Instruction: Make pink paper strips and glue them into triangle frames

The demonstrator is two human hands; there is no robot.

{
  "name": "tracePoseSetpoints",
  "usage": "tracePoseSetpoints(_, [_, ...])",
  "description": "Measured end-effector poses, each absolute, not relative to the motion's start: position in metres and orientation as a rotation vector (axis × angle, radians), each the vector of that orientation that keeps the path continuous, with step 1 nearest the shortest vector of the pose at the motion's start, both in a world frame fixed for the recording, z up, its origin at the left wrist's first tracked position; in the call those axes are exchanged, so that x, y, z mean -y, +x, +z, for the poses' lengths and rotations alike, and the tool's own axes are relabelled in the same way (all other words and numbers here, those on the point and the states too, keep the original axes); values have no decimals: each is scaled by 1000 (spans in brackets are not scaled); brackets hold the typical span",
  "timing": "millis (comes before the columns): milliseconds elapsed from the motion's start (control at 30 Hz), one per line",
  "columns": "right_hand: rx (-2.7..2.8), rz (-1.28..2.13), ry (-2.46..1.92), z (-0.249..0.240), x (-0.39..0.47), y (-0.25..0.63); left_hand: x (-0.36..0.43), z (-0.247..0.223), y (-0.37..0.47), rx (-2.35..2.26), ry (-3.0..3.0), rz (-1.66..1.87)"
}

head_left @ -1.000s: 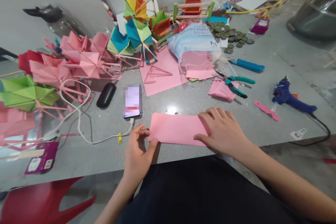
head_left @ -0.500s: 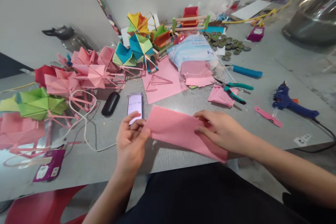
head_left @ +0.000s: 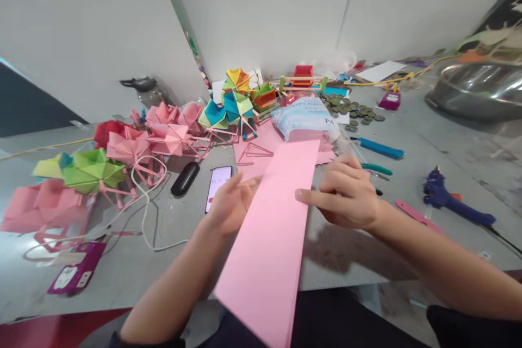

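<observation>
A long folded strip of pink paper (head_left: 271,234) is raised above the table, slanting from the centre toward the lower edge of the view. My right hand (head_left: 346,193) pinches its right edge, with the index finger lying on the front face. Behind the strip's left edge is my left hand (head_left: 233,201), its visible fingers apart; some fingertips are hidden by the paper. A phone (head_left: 218,187) lies just left of my left hand. Beyond the strip, a pink sheet (head_left: 244,149) rests on the table, with thin folded pink pieces on it.
Folded pink paper shapes (head_left: 169,138) and a green one (head_left: 93,171) stand at left. A black case (head_left: 185,179) and white cable lie nearby. Farther back is a paper pack (head_left: 304,114). At right are a blue glue gun (head_left: 452,201), blue-handled tool (head_left: 381,148) and metal bowl (head_left: 477,92).
The pink paper has turned from lying crosswise to pointing lengthwise toward my body. My left hand has let go of its left corner and moved behind it. The camera view has tilted up.
</observation>
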State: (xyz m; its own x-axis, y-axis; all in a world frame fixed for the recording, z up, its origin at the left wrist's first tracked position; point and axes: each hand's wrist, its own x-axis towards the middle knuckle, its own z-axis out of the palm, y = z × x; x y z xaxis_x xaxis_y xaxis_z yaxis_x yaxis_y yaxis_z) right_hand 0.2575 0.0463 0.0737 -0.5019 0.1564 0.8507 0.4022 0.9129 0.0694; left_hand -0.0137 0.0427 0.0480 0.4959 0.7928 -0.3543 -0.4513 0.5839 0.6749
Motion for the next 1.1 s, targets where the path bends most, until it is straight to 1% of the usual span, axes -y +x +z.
tracePoseSetpoints(67, [2136,-302,-369,55,-51,259,-34,36,-3,-702,632,688])
tracePoseSetpoints(133, [2142,-208,-365,35,-55,257,-28,26,7,-728,734,772])
tracePoseSetpoints(200, [2073,-8,-443,17,-57,252,-26,19,14,-776,784,874])
tracePoseSetpoints(267, [1865,319,-681,4,-56,246,-27,15,16,-844,799,924])
tracePoseSetpoints(367, [1435,994,-1041,-5,-49,237,-31,13,14,-992,860,1007])
tracePoseSetpoints(433, [1275,1449,-1096,-5,-44,233,-33,14,12,-1090,931,1076])
tracePoseSetpoints(467, [1254,1625,-1089,-4,-41,232,-34,15,11,-1128,973,1108])
tracePoseSetpoints(533, [1290,1819,-1085,0,-37,231,-35,15,10,-1195,1077,1170])
tracePoseSetpoints(667, [1456,1865,-1204,9,-34,229,-36,12,10,-1341,1267,1280])
tracePoseSetpoints(767, [1540,1898,-1282,12,-34,228,-36,8,12,-1410,1265,1326])
tracePoseSetpoints(967, [1617,1792,-1307,10,-35,228,-30,14,17,-1290,1069,1273])
tracePoseSetpoints(1100, [1654,1743,-1299,9,-35,229,-27,17,16,-1271,1056,1294])
